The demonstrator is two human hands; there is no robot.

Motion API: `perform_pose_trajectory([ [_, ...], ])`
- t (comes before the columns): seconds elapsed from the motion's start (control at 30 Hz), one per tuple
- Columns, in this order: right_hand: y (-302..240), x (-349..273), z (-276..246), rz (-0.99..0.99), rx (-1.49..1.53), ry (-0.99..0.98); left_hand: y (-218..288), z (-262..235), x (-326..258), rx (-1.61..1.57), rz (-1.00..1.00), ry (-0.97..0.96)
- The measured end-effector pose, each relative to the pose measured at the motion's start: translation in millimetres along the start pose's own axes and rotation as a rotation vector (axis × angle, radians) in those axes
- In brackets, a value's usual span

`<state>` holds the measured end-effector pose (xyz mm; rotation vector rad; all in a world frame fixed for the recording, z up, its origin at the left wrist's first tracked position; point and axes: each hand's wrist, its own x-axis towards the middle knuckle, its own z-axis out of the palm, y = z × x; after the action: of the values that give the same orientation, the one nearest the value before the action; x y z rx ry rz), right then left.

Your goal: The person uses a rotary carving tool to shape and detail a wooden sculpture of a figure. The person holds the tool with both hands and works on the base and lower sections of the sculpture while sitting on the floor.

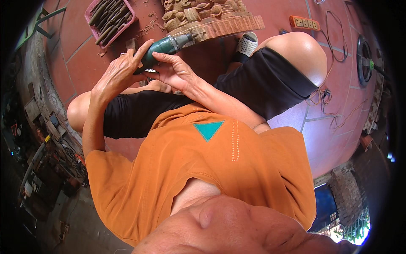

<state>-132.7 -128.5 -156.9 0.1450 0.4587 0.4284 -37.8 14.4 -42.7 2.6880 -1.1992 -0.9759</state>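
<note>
A green die grinder point(164, 47) with a dark grey nose lies across both my hands, its nose tilted up toward the carving. My left hand point(120, 70) wraps round the back part of the tool, thumb and fingers against its body. From the other side my right hand point(175, 74) grips it, the thumb laid along the green casing and the fingers curled beneath. Just beyond the nose stands a carved wooden piece point(207, 29) with dense relief and a ridged base edge. Whether the nose touches the wood I cannot tell.
A pink basket point(134, 19) of long dark-handled tools stands at the far left, with wood shavings point(153, 26) beside it. An orange power strip point(304, 23) and loose cords point(332, 55) lie on the red tiles at right. A round fan-like object point(363, 61) stands farther right.
</note>
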Motion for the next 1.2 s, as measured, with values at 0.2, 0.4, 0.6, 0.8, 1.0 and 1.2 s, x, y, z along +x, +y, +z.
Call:
perform_pose_trajectory([
  [0.2,-4.4,6.4,-2.7,-0.013,-0.009,-0.026,-1.0,-0.1,4.8,-0.007,0.002,0.020],
  [0.4,-4.0,8.5,-4.4,-0.011,-0.004,-0.037,-2.5,0.6,5.1,-0.004,0.006,0.024],
  [0.6,-4.3,7.2,-1.7,-0.025,-0.014,-0.024,-2.8,1.5,4.6,-0.001,0.011,0.035],
  [0.8,-4.7,8.6,-3.1,-0.033,-0.020,-0.023,-3.6,2.4,5.0,0.014,0.000,0.031],
  [1.0,-4.2,7.8,0.2,-0.043,-0.084,-0.025,-3.8,2.5,4.7,0.002,0.004,0.033],
  [1.2,-4.6,8.1,-0.4,-0.043,-0.081,-0.029,-3.7,2.4,5.1,0.009,0.003,0.036],
])
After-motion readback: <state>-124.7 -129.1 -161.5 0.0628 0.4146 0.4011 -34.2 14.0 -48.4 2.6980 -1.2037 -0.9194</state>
